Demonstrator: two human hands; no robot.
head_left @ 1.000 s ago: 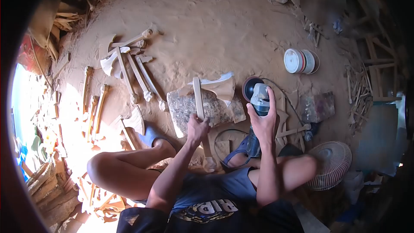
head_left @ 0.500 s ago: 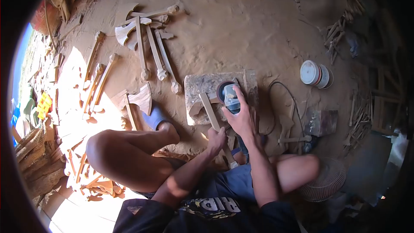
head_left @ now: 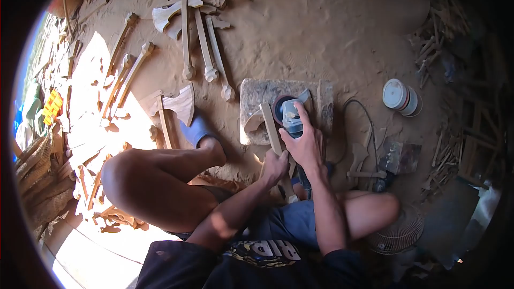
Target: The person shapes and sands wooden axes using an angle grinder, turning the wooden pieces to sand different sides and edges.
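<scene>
From where I stood, the work looked mid-pass on one piece. Left hand point(head_left: 276, 167) was wrapped in a fist round the shaft of the wooden axe point(head_left: 271, 128), whose upper end lay over the stained block point(head_left: 254, 91) between the person's feet and the open floor. Right hand point(head_left: 306, 147) was on the power tool point(head_left: 292, 118), thumb and index finger spread wide across its body; the remaining fingers' wrap was mostly hidden. The sanding disc point(head_left: 278, 108) sat just beside the shaft, over the head of the axe; contact looked likely, but I couldn't confirm it, nor whether the disc was spinning.

Progress, my judgement: the axe was already in shape, head and shaft together, with surface work under way, not finished. How much of its face was done, couldn't tell; tool and hand covered it.

Elsewhere, a cluster of axe-shaped pieces point(head_left: 185, 37) lay beyond the block, another axe piece point(head_left: 179, 104) lay beside the blue slipper point(head_left: 197, 130), and knob-ended shafts point(head_left: 134, 72) lay farther left. All out of hand; smoothed or rough, couldn't tell. White bucket point(head_left: 396, 95) stood off right.
</scene>
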